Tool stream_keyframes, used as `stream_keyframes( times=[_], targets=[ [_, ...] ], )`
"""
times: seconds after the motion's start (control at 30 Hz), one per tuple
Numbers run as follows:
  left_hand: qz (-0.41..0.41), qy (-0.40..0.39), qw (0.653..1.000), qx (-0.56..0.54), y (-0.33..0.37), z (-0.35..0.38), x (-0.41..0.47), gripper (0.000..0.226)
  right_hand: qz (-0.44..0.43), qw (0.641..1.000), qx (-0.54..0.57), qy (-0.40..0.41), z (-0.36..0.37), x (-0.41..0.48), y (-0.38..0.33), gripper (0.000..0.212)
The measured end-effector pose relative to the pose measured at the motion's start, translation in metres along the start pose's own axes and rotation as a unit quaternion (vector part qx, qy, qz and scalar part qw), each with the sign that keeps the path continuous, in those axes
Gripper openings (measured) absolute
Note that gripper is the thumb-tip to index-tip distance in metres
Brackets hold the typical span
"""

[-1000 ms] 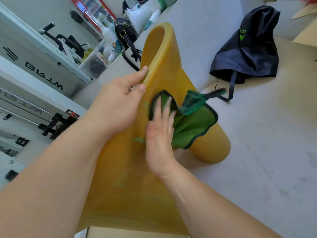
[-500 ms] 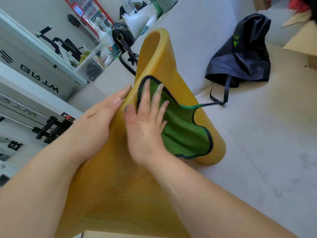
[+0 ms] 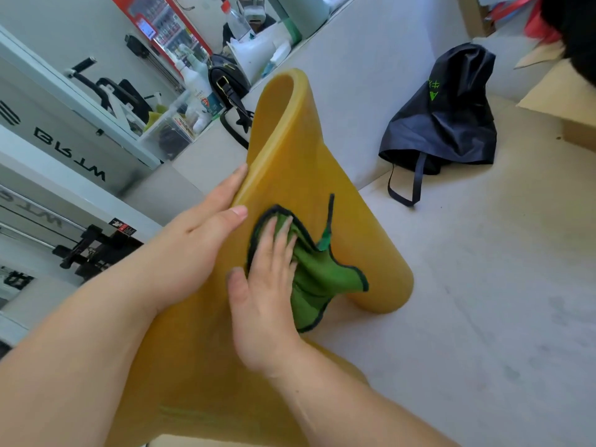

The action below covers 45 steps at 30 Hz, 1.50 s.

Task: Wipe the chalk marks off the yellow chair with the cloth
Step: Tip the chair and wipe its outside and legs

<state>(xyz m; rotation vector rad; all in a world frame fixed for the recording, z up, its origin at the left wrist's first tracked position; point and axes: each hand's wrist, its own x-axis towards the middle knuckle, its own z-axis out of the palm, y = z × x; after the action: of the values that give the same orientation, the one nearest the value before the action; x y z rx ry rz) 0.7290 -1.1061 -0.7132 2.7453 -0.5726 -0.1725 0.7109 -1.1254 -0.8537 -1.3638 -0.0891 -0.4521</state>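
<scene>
My right hand (image 3: 263, 295) lies flat on the green cloth (image 3: 317, 279), fingers spread and pointing up the slope, palm pressing the cloth against the yellow chair (image 3: 290, 162); nothing is pinched, the grip is open and flat. The cloth bunches out to the right of my fingers (its dark hem curls up in a loose fold) and sits about midway along the chair's curved face. My left hand (image 3: 196, 240) holds the chair's left edge, thumb on the front face and fingers wrapped behind the rim, forearm coming in low from the left. Faint green chalk marks (image 3: 180, 411) show low on the chair near my forearms. A black bag (image 3: 448, 124) lies on the floor, well apart to the right
</scene>
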Motion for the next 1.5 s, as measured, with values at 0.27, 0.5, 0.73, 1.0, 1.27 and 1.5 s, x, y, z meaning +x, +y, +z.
stream_keyframes(
  times=[0.27,0.5,0.73,1.0,1.27,1.5],
  targets=[
    [-0.028,-0.026,0.999,0.030,0.003,-0.005,-0.004,0.052,0.107,0.993,0.044,0.033,-0.095,0.165,-0.015,0.061],
    [-0.025,0.099,0.990,0.100,0.042,0.005,0.062,0.041,0.039,0.998,-0.039,-0.001,-0.035,0.043,0.036,0.077],
    [-0.029,0.050,0.977,0.204,0.045,0.014,0.081,0.057,0.040,0.995,-0.088,-0.010,-0.054,0.072,0.050,0.069],
    [-0.013,0.019,0.973,0.231,0.039,0.013,0.066,0.063,0.333,0.940,0.069,0.036,-0.075,0.057,0.124,0.066],
    [-0.005,0.047,0.978,0.204,0.031,0.014,0.048,0.060,0.228,0.961,0.152,0.028,-0.028,0.020,0.083,0.079],
    [-0.020,0.049,0.987,0.155,0.032,0.013,0.048,0.056,0.123,0.988,-0.056,0.076,-0.042,0.054,0.101,0.083]
  ],
)
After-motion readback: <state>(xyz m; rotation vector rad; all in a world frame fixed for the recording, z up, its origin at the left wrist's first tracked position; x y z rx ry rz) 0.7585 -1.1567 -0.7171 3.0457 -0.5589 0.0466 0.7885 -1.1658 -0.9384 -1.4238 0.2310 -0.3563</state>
